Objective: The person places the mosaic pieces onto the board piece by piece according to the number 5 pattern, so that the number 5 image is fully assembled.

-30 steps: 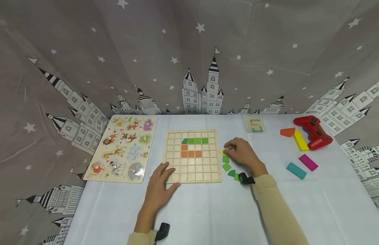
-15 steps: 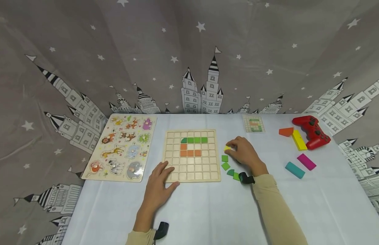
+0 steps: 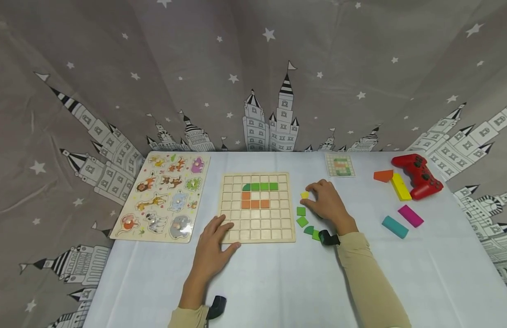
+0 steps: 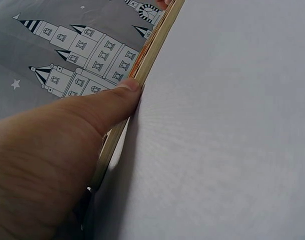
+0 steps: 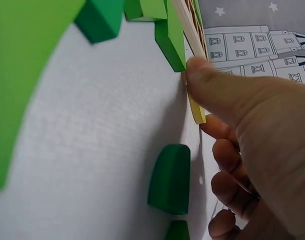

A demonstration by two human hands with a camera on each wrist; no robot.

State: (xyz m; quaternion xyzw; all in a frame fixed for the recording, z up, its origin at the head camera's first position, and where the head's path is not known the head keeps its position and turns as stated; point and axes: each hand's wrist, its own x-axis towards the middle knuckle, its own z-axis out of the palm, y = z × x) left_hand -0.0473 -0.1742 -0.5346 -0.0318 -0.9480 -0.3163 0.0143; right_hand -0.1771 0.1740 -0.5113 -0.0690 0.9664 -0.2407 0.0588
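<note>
The right hand (image 3: 328, 201) grasps a small yellow piece (image 3: 304, 195) in a pinch; the piece sits at the fingertips, between nine and ten o'clock from the middle of the hand, with the thumb tip on its six o'clock side and the forefinger at about one o'clock. Whether it touches the white cloth (image 3: 278, 287), I cannot tell. Between six and seven o'clock from it, near, lies a green square (image 3: 300, 211), then a second green square (image 3: 302, 221), a dark green quarter-round (image 3: 308, 230) and a green tile (image 3: 316, 235) partly hidden by the black wrist camera (image 3: 329, 238). Between eight and nine o'clock from the yellow piece, apart from it, lies the grid board (image 3: 259, 225), bearing a row of green pieces (image 3: 264, 186) and some orange squares (image 3: 255, 204). The left hand (image 3: 212, 250) is unclenched and grasps nothing, its fingers resting at the board's eight o'clock corner, its thumb touching the near edge. A pattern card (image 3: 340, 165) lies at one o'clock from the right hand.
</note>
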